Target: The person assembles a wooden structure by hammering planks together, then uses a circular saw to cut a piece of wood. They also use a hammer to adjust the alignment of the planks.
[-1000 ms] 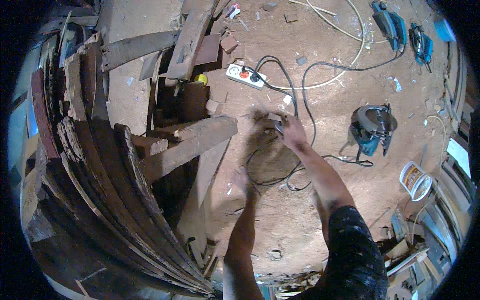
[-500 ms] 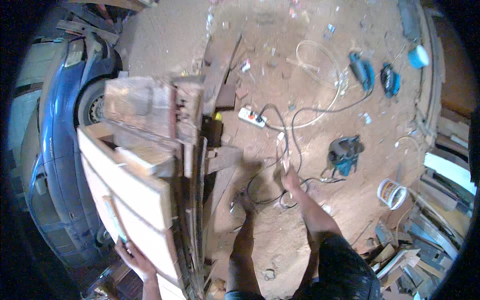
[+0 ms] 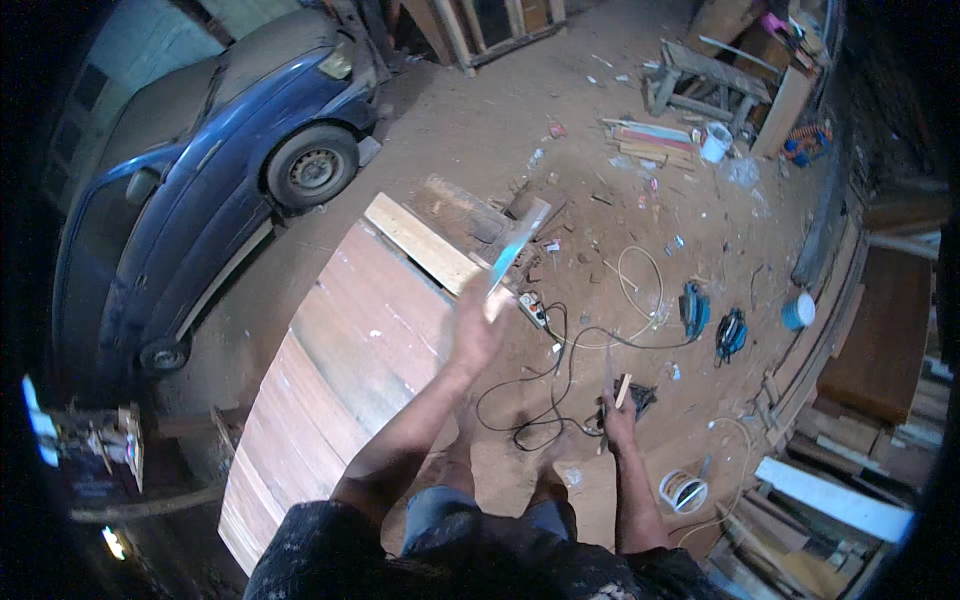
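My left hand (image 3: 480, 325) is closed round a long narrow flat thing with a turquoise stretch (image 3: 513, 248); its exact kind I cannot tell. It slants up and away over the far right corner of a stack of wooden boards (image 3: 350, 340), close to the pale end strip (image 3: 425, 245). On the right, my right hand (image 3: 620, 425) is closed round a thin pale wooden stick (image 3: 624, 389), held above the ground and standing out from the fist. Part of a dark power tool (image 3: 640, 402) shows behind this hand.
A blue car (image 3: 220, 170) stands at left. A white power strip (image 3: 533, 308) with black cables lies on the dirt floor, near teal power tools (image 3: 695, 310). At right are a white bucket (image 3: 684, 492) and piled planks (image 3: 830, 498). A wooden bench (image 3: 715, 80) stands far right.
The view has swung, bringing the board stack nearer the middle. My left hand has moved from the stack's near left side to its far right corner with the turquoise thing. My right hand still holds the stick.
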